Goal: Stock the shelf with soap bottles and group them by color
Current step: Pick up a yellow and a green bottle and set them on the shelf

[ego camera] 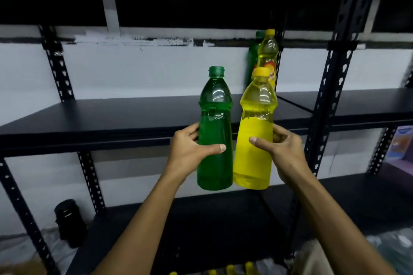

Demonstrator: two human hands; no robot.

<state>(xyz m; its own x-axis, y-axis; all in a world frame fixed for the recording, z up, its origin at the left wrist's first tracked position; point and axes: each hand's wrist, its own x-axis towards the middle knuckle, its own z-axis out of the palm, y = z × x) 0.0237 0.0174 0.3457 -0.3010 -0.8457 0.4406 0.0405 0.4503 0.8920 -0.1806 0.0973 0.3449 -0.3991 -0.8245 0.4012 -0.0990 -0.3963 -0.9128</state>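
My left hand grips a green soap bottle around its middle, holding it upright in front of the dark shelf board. Beside it, my right hand grips a yellow soap bottle, also upright; the two bottles nearly touch. At the back right of the shelf stand a yellow bottle with a label and, behind it, a green bottle that is partly hidden.
Black perforated uprights frame the shelf bays. A lower shelf board lies beneath. Yellow bottle caps show at the bottom edge. A dark jar stands low left, and a box sits at the far right.
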